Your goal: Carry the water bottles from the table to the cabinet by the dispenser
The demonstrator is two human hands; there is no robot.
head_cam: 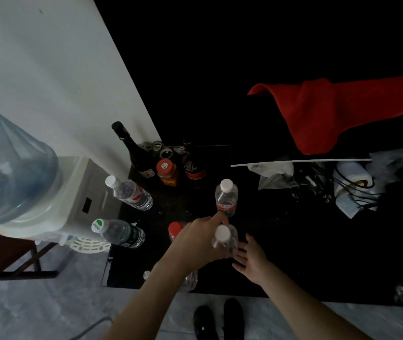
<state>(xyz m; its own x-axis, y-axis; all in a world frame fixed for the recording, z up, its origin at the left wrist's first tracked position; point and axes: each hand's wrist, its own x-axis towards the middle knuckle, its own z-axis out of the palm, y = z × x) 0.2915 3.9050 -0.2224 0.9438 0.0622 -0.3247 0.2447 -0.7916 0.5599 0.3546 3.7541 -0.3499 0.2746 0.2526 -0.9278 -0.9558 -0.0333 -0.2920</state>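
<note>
Several clear water bottles stand on the black cabinet top (293, 253) beside the water dispenser (72, 192). My left hand (195, 239) reaches in from the lower left, its fingers and palm wrapped around a white-capped water bottle (223, 238). My right hand (250, 260) lies just right of that bottle, fingers spread and holding nothing. A second white-capped bottle (226, 197) stands just beyond my left fingertips. A red-capped bottle (175, 228) is partly hidden under my left wrist. Two more bottles, one white-capped (129, 192) and one green-capped (119, 233), stand next to the dispenser.
A dark wine bottle (134, 150), a red-lidded jar (167, 173) and a brown bottle (193, 165) stand at the back by the white wall. A red cloth (330, 114), plastic bags and tangled cables (355, 190) fill the right side. My black shoes (220, 320) sit below the cabinet's front edge.
</note>
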